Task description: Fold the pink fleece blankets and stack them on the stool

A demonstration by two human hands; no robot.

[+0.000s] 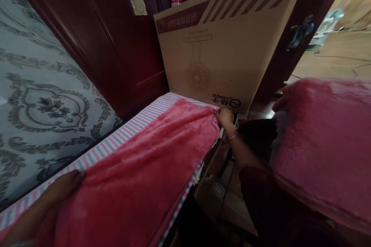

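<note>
Left hand (65,185) at 8 o'clock lies flat, fingers spread on the near edge of the red blanket (139,170), pressing, not gripping. Blanket covers the striped sheet (116,139) mid-frame. Right hand (224,117) at centre pinches the far corner closed. Risk: uneven pull drags the blanket off the open bed side. Cardboard box (228,38) at 12 o'clock crowds that corner; pink cushion (327,142) at 3 blocks the aisle.
</note>
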